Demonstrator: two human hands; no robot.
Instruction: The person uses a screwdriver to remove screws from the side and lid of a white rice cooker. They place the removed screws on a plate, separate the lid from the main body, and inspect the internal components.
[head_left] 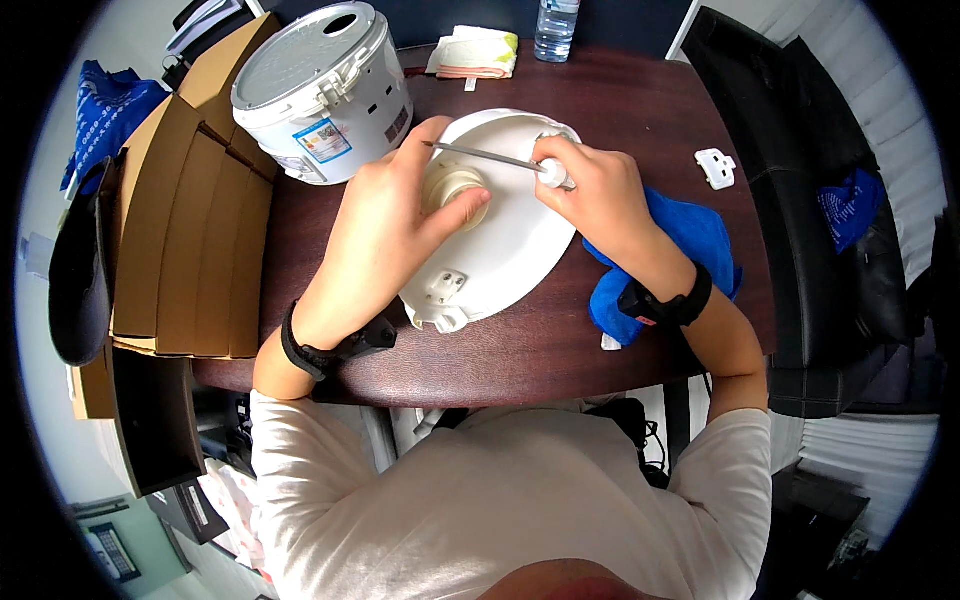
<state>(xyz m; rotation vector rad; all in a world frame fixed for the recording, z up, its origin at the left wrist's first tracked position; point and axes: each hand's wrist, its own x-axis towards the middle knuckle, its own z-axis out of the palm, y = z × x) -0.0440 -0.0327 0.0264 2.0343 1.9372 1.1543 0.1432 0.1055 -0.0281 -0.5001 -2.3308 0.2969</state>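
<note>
A white oval plastic cover (pixel 520 250), which looks like a rice cooker lid shell, lies tilted on the table with its hollow side up. My left hand (pixel 380 215) is closed on its left side, the thumb resting on a round cream-coloured part (pixel 446 188) inside it. In my right hand (pixel 605 200) is a screwdriver (pixel 490 154), gripped by its white handle near the cover's right rim. Its metal shaft points left across the cover, and the tip is close to my left index finger. My left fingertips are partly hidden.
Back left stands a white rice cooker body (pixel 370 125), beside a row of cardboard boxes (pixel 190 240). A blue cloth (pixel 690 240) lies under my right forearm. Toward the right edge is a small white plastic piece (pixel 715 168). A folded cloth (pixel 478 52) and water bottle (pixel 556 30) sit at the back.
</note>
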